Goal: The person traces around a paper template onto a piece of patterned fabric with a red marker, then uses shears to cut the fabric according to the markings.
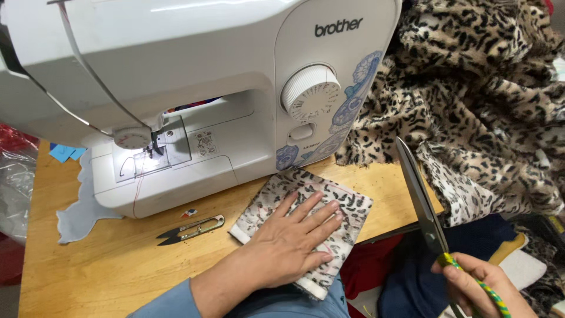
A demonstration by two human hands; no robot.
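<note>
My left hand (292, 237) lies flat, fingers spread, on a folded piece of leopard-print fabric (347, 203) at the front edge of the wooden table (106, 265). My right hand (479, 288), off the table's right side, grips the handles of large scissors (419, 200), which are wrapped in green and yellow cord. The blades are closed and point up and away, toward a heap of leopard-print fabric (471, 100). A white sewing machine (194, 88) stands just behind the folded piece.
Small thread snips (189, 229) lie on the table left of the folded piece. A grey fabric scrap (82, 209) and blue scraps (65, 153) sit at the machine's left. Red and dark blue cloth (406, 277) lies below the table edge.
</note>
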